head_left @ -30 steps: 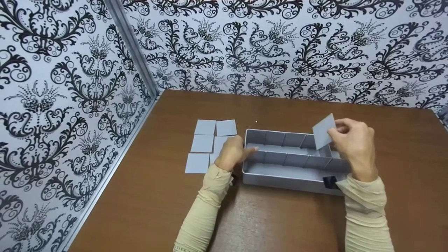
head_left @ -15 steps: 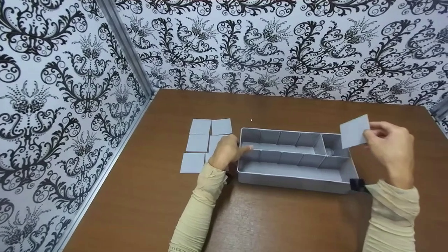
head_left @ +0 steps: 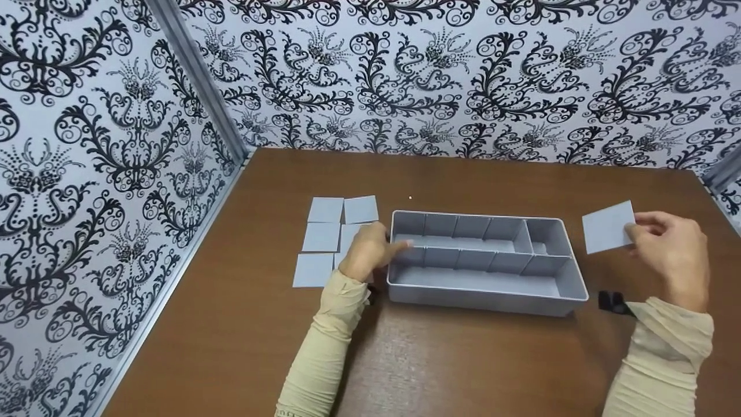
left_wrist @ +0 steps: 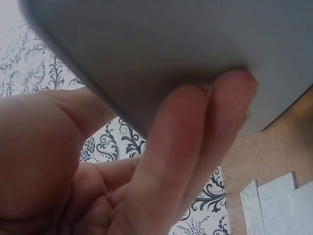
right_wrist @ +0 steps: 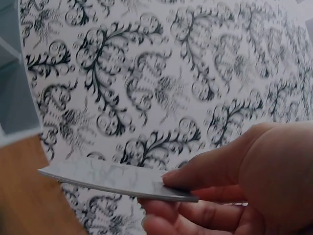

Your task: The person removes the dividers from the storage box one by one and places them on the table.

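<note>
A grey divided organizer box (head_left: 486, 295) stands on the table with a long front compartment and two back ones. At its left end my left hand (head_left: 370, 252) grips the wall, thumb over the rim. The left wrist view shows two fingertips (left_wrist: 234, 90) pressed to the outer face of the box (left_wrist: 146, 39). Right of the box, my right hand (head_left: 674, 249) pinches a thin square grey card (head_left: 608, 227) by its right edge, above the table. Seen edge-on in the right wrist view, the card (right_wrist: 107, 178) sits between thumb and fingers.
Several square grey cards (head_left: 321, 237) lie in two columns left of the box, partly behind the left hand. Patterned wall panels (head_left: 428, 75) border the brown table (head_left: 463, 359) at the back and left. A black piece (head_left: 613, 302) sits by the right sleeve.
My right hand has carried the card rightward from above the box to beyond its right end, and the card has turned flatter to view. The left hand keeps its grip on the box.
</note>
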A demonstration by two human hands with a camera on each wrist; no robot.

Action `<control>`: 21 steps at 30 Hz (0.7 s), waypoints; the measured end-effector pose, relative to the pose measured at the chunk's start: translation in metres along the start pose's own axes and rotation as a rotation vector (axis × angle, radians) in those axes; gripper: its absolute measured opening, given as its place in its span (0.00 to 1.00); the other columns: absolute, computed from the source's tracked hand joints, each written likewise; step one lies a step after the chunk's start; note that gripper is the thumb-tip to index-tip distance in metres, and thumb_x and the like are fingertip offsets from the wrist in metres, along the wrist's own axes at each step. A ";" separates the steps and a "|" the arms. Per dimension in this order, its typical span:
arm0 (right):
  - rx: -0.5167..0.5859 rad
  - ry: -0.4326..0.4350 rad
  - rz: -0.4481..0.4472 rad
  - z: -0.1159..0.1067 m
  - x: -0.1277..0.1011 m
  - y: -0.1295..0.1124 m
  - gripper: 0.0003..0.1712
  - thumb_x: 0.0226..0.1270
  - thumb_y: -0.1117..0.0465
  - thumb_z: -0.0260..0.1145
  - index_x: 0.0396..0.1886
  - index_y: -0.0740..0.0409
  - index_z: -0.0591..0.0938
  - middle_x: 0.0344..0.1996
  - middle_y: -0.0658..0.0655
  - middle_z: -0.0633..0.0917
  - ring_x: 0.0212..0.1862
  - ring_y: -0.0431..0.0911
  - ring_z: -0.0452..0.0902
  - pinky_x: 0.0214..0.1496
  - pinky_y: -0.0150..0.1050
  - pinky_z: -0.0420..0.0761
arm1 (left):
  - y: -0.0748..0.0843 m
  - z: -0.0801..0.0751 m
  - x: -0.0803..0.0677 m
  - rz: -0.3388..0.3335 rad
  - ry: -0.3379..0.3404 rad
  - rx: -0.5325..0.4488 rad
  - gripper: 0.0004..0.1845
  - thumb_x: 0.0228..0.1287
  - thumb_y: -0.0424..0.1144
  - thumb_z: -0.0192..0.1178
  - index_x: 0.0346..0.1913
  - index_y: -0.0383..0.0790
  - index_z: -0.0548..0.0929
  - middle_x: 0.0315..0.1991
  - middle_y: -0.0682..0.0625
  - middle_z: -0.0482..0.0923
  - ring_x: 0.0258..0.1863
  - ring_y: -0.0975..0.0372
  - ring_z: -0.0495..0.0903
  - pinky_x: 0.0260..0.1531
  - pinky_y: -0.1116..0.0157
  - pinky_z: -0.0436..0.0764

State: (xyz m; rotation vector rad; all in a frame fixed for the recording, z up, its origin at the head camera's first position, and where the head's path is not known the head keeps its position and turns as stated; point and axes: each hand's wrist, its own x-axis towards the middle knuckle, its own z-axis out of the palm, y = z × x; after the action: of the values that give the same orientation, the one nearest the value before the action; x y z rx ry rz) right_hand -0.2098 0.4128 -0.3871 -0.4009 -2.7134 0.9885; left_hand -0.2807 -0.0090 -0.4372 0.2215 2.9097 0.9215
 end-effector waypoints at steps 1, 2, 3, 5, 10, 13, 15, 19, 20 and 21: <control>-0.011 -0.018 0.004 0.000 0.002 0.004 0.26 0.71 0.56 0.58 0.59 0.72 0.77 0.18 0.18 0.75 0.19 0.24 0.77 0.27 0.22 0.70 | 0.000 0.000 0.000 0.002 0.000 0.004 0.26 0.59 0.55 0.69 0.16 0.45 0.69 0.16 0.53 0.68 0.17 0.62 0.68 0.19 0.66 0.68; -0.023 -0.035 0.006 0.000 0.004 0.008 0.25 0.72 0.56 0.59 0.59 0.72 0.77 0.19 0.23 0.79 0.19 0.25 0.77 0.27 0.23 0.70 | 0.000 0.000 0.000 0.003 0.000 0.008 0.26 0.59 0.55 0.69 0.16 0.44 0.70 0.17 0.53 0.69 0.18 0.62 0.68 0.20 0.66 0.68; -0.030 -0.051 0.005 0.001 0.006 0.012 0.25 0.72 0.56 0.59 0.59 0.72 0.77 0.21 0.30 0.84 0.19 0.27 0.77 0.27 0.24 0.70 | 0.000 0.000 0.001 0.005 0.001 0.014 0.26 0.59 0.55 0.69 0.16 0.44 0.71 0.17 0.53 0.69 0.18 0.62 0.68 0.20 0.65 0.69; -0.033 -0.080 0.012 0.002 0.009 0.019 0.26 0.72 0.56 0.59 0.58 0.73 0.77 0.29 0.49 0.90 0.19 0.30 0.79 0.26 0.26 0.72 | 0.000 0.000 0.001 0.005 -0.001 0.020 0.25 0.59 0.55 0.69 0.18 0.41 0.74 0.18 0.52 0.71 0.18 0.62 0.69 0.22 0.65 0.71; -0.050 -0.124 0.036 0.007 0.013 0.030 0.25 0.72 0.56 0.58 0.58 0.75 0.77 0.42 0.72 0.86 0.20 0.33 0.79 0.27 0.31 0.73 | 0.000 0.000 0.002 -0.012 -0.014 0.005 0.24 0.59 0.55 0.69 0.22 0.36 0.80 0.20 0.51 0.74 0.19 0.61 0.70 0.24 0.65 0.73; -0.060 -0.154 0.047 0.008 0.014 0.037 0.26 0.73 0.57 0.57 0.58 0.76 0.76 0.41 0.71 0.87 0.21 0.33 0.78 0.29 0.31 0.72 | 0.001 0.000 0.002 -0.024 -0.016 0.003 0.24 0.59 0.55 0.69 0.21 0.38 0.79 0.19 0.50 0.75 0.19 0.61 0.71 0.24 0.64 0.75; -0.045 -0.182 0.058 0.009 0.016 0.041 0.26 0.73 0.57 0.57 0.58 0.77 0.75 0.39 0.70 0.87 0.22 0.34 0.79 0.29 0.32 0.74 | 0.001 -0.001 0.002 -0.030 -0.016 0.006 0.24 0.58 0.56 0.69 0.20 0.39 0.78 0.20 0.50 0.76 0.19 0.61 0.72 0.25 0.63 0.76; -0.002 -0.237 0.074 0.013 0.020 0.052 0.26 0.72 0.59 0.57 0.59 0.78 0.73 0.37 0.66 0.88 0.24 0.37 0.81 0.27 0.33 0.79 | 0.002 -0.001 0.002 -0.043 -0.029 0.016 0.25 0.58 0.57 0.69 0.21 0.38 0.79 0.22 0.49 0.77 0.20 0.60 0.73 0.27 0.62 0.77; 0.002 -0.251 0.078 0.013 0.021 0.054 0.26 0.72 0.59 0.57 0.59 0.78 0.73 0.35 0.64 0.88 0.24 0.37 0.81 0.28 0.33 0.80 | 0.002 -0.001 0.003 -0.042 -0.030 0.018 0.25 0.58 0.58 0.68 0.21 0.38 0.79 0.22 0.49 0.77 0.21 0.60 0.73 0.27 0.62 0.77; 0.002 -0.262 0.079 0.014 0.022 0.056 0.26 0.72 0.59 0.57 0.59 0.78 0.73 0.34 0.61 0.88 0.24 0.37 0.81 0.28 0.34 0.80 | 0.001 -0.001 0.003 -0.042 -0.032 0.018 0.25 0.58 0.58 0.68 0.21 0.39 0.79 0.21 0.49 0.76 0.21 0.60 0.72 0.27 0.62 0.77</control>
State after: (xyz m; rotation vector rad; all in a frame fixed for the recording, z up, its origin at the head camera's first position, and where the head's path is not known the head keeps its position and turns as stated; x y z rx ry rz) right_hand -0.2250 0.4527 -0.4313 -0.4075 -2.9478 1.1377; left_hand -0.2835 -0.0079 -0.4358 0.1736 2.8833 0.8771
